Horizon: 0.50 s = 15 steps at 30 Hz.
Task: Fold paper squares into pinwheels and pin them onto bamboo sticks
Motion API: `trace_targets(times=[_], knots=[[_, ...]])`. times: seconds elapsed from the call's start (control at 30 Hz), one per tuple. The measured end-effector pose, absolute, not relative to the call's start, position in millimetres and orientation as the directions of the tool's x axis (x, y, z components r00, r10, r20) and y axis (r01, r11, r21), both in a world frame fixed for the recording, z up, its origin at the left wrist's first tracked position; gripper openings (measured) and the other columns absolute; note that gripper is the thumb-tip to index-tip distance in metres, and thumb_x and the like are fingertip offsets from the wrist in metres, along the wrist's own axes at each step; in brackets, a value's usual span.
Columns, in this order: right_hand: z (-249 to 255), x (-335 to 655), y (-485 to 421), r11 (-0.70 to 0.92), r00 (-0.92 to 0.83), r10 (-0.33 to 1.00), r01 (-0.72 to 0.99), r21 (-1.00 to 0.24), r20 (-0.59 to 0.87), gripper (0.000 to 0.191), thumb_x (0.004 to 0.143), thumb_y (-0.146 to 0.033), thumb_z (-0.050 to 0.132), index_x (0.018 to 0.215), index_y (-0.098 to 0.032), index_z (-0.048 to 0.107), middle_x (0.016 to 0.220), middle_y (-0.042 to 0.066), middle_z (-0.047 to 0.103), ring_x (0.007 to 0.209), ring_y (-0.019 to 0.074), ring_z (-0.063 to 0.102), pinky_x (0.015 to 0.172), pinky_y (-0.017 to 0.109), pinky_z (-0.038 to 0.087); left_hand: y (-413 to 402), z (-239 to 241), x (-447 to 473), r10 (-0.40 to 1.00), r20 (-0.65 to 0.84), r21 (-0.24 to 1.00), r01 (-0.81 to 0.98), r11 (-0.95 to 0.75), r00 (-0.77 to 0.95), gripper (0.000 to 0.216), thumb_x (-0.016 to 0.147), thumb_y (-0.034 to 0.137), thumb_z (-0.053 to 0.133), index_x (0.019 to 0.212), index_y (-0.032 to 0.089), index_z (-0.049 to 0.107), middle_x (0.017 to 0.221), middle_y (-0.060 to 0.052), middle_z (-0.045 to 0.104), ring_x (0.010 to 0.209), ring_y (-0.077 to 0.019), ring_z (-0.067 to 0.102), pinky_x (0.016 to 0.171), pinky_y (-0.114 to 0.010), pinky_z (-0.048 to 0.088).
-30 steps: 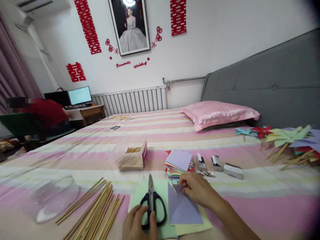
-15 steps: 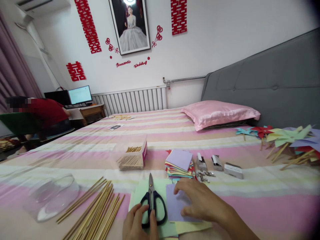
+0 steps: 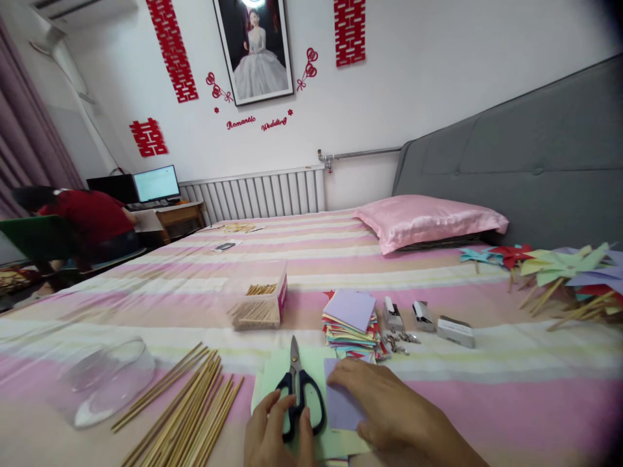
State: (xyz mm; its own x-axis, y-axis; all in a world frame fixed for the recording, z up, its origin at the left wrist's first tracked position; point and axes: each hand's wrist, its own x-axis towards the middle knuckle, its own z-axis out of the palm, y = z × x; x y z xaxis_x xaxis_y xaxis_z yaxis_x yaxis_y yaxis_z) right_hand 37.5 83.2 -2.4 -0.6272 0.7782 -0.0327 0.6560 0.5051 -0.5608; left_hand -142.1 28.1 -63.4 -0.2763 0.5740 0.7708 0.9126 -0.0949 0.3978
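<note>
Dark-handled scissors (image 3: 294, 370) lie with blades closed, pointing away from me, on pale green paper (image 3: 267, 373). My left hand (image 3: 278, 431) has its fingers and thumb round the handles. Beside the scissors, a purple paper square (image 3: 341, 405) lies on the green and pale yellow sheets. My right hand (image 3: 396, 408) is on this square, fingers bent over its upper part and thumb near its lower edge; the hand hides its right side. Just beyond is a stack of coloured paper squares (image 3: 353, 311), purple on top.
Wooden sticks (image 3: 189, 415) and a clear plastic lid (image 3: 104, 383) lie at the left. A clear box (image 3: 253, 308) holds short sticks. Small boxes (image 3: 455, 331) and metal pins (image 3: 402, 342) sit right of the stack. Paper pinwheels (image 3: 564, 266) lie far right. A person (image 3: 92, 220) sits at a desk.
My right hand has moved down and in onto the purple square, its fingers drawn closer together. My left hand has shifted slightly right, staying at the scissors' handles.
</note>
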Motion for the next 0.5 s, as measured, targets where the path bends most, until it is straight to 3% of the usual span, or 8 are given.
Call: trace_targets(times=[0.3, 0.5], knots=[[0.9, 45.5, 91.8, 0.524, -0.65, 0.76, 0.639, -0.563, -0.03, 0.054, 0.064, -0.014, 0.054, 0.118, -0.022, 0.058, 0.118, 0.01, 0.061, 0.111, 0.0263, 0.053, 0.093, 0.033, 0.038, 31.3, -66.3, -135.8, 0.592, 0.798, 0.345, 0.891, -0.296, -0.113, 0.011, 0.072, 0.022, 0.059, 0.081, 0.023, 0.064, 0.094, -0.009, 0.061, 0.087, -0.0237, 0.056, 0.075, -0.038, 0.046], [9.1, 49.1, 96.5, 0.56, -0.65, 0.759, 0.635, -0.533, 0.023, 0.034, 0.075, -0.014, 0.049, 0.101, -0.02, 0.068, 0.102, 0.007, 0.07, 0.096, 0.0229, 0.062, 0.08, 0.027, 0.042, 31.4, -67.7, -134.7, 0.596, 0.792, 0.373, 0.878, -0.299, -0.133, 0.011, 0.074, 0.023, 0.058, 0.082, 0.023, 0.064, 0.093, -0.008, 0.061, 0.086, -0.0228, 0.056, 0.075, -0.036, 0.046]])
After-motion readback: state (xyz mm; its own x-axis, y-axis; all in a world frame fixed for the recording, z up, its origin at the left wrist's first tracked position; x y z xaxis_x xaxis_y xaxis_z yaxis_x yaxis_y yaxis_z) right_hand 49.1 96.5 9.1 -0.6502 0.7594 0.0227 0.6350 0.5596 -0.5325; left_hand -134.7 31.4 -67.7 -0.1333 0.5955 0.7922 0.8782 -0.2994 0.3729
